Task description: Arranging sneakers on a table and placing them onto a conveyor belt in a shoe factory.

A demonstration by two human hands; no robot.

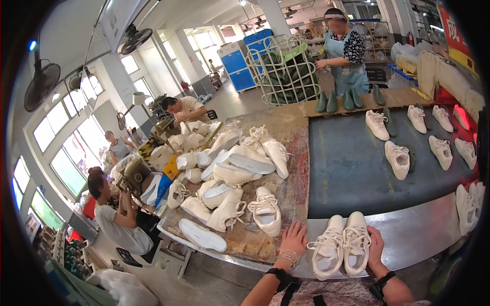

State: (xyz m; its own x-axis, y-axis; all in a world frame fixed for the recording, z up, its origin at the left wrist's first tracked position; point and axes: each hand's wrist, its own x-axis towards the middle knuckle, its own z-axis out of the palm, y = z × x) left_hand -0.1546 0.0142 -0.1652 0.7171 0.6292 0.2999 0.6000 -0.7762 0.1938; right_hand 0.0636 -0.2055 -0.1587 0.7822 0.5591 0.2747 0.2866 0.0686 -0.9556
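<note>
A pair of cream lace-up sneakers stands side by side on the metal edge in front of me, toes pointing away: a left sneaker (327, 250) and a right sneaker (356, 245). My left hand (293, 239) lies flat on the worn tabletop, just left of the pair, fingers stretched out and holding nothing. Against the outer side of the right sneaker, my right hand (376, 247) is curled, its fingers partly hidden by the shoe. Another cream sneaker (266, 211) sits beyond my left hand.
A heap of cream sneakers (235, 166) covers the table to the left. On the right, a dark conveyor belt (347, 188) carries several sneakers and green shoe lasts. A wire cart (286, 71) full of lasts stands beyond, beside a co-worker (343, 56). Other people sit at machines at left.
</note>
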